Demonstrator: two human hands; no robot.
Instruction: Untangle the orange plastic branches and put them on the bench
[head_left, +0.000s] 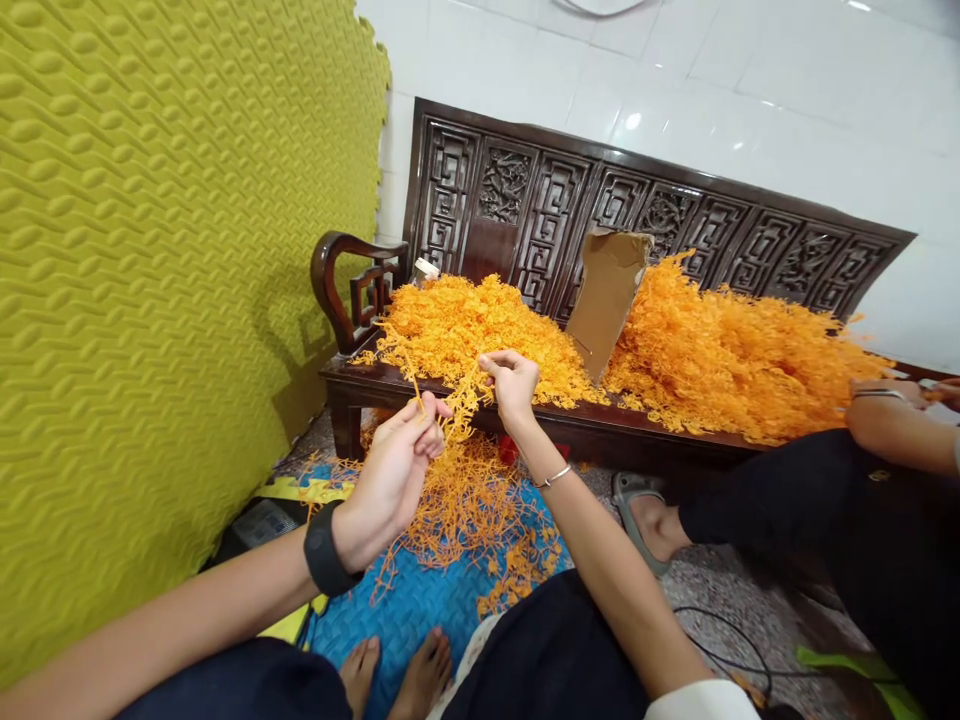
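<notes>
My left hand point(397, 460), with a black band at the wrist, is closed in a pinch on a thin orange strand point(417, 382) that sticks up past the fingertips. Thumb and forefinger of my right hand point(513, 384) pinch the top of a lacy orange plastic sprig point(463, 405), which hangs down toward my left hand. Behind both hands a heap of similar orange pieces point(480, 320) lies on the dark carved wooden bench point(346, 372). Below them, loose orange strands point(457, 500) are spread over the blue foam mat point(337, 625).
A cardboard piece point(609, 300) stands between the first heap and a second orange heap point(720, 345). At right, another person's arm point(900, 420) and leg are beside the bench. A yellow-green foam wall point(165, 280) rises at left. A black cable point(739, 635) crosses the floor.
</notes>
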